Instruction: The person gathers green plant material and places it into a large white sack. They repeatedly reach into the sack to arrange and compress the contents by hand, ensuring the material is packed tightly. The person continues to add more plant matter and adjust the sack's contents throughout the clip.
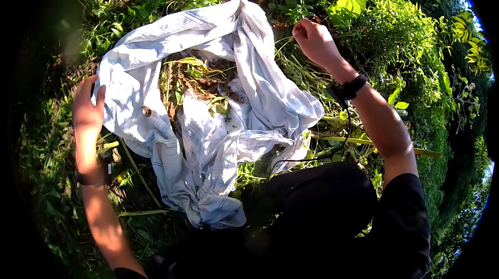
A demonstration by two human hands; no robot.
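A pale, bluish-white cloth point(182, 29) with faint stripes lies bunched on the ground in a rough ring. Dry brown leaves and withered stalks point(200, 79) show in its hollow. My left hand point(87, 107) is at the cloth's left edge, thumb and fingers apart, the thumb against or very near the fabric. To the right of the cloth's far corner, my right hand point(317, 45) is raised over the plants with its fingers curled in. Whatever those fingers may hold is hidden.
Cut green stalks point(299, 73) lie to the right of the cloth. Leafy weeds point(400, 34) grow thickly around it. A thin black cable point(301, 160) runs from my right wrist's device point(345, 91) toward my dark-clothed knee point(332, 190). A yellowish stem point(358, 140) crosses under my right arm.
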